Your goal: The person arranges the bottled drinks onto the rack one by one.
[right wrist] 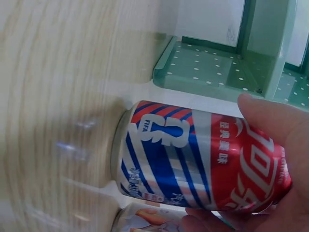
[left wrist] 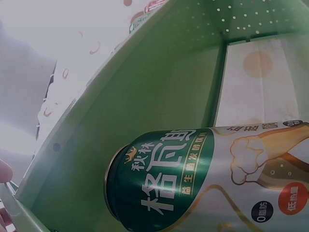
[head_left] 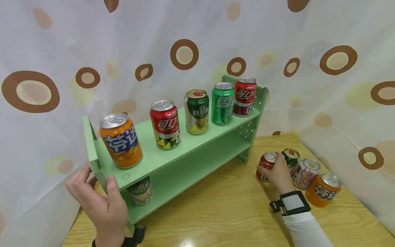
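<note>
On the right of the head view, my right hand (head_left: 280, 175) grips a red cola can (head_left: 264, 166) that stands upright at the table surface. The right wrist view shows the can (right wrist: 169, 154) with blue stripes on its lower part, thumb on one side and fingers on the other. Whether its base touches the wood is hard to tell. My left hand (head_left: 103, 206) holds the left end panel of a green two-tier shelf (head_left: 151, 160), thumb in front and fingers behind. Beside that hand, on the lower tier, stands a green-and-white can (left wrist: 164, 179).
The upper tier bears an orange can (head_left: 123, 145), a red can (head_left: 165, 127), a green-and-white can (head_left: 197, 115), a green can (head_left: 223, 104) and another red can (head_left: 246, 97). Right of my right hand stand a dark green can (head_left: 291, 157), a white can (head_left: 303, 175) and an orange can (head_left: 322, 192).
</note>
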`<state>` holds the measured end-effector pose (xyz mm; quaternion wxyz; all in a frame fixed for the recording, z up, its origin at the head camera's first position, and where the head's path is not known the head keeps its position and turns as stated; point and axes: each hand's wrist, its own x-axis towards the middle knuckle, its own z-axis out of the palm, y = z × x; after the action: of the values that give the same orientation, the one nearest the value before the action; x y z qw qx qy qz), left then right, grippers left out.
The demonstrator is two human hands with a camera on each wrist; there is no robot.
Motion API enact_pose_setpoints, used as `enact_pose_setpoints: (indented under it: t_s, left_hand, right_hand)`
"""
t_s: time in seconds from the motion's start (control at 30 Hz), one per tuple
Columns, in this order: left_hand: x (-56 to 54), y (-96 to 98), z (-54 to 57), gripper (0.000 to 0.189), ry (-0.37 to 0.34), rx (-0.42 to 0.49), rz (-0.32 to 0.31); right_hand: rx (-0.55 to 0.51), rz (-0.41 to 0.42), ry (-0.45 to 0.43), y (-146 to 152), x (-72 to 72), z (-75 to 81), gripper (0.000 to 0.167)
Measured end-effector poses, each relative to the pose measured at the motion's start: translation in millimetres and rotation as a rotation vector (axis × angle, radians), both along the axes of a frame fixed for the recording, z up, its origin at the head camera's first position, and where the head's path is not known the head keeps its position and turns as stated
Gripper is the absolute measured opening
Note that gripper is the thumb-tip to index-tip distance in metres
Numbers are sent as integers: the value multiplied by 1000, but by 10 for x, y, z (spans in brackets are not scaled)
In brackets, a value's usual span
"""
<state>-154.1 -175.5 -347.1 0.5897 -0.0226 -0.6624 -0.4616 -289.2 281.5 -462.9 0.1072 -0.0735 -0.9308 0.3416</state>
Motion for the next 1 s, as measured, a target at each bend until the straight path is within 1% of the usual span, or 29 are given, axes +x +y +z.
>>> enact_pose_setpoints:
  t_s: [0.13,0.33,0.6,0.8,1.0]
  left_hand:
    - [-4,2,0,55,3,0,4]
    - [-11,7,-5,54,5,0,8]
    - [-15,6,-5,54,9,0,6]
    - [-11,6,-1,54,5,0,14]
    - [-17,16,0,54,21,1,9]
  right_hand:
    - [-53,-5,-49,47,-6,-21,102]
    - [-89,5,-84,91,1,-63,104]
    - [-92,36,-84,112,4,-101,101]
    - [-111,22,-97,116,-1,-110,100]
    - [-108,-3,-79,129,3,-147,103]
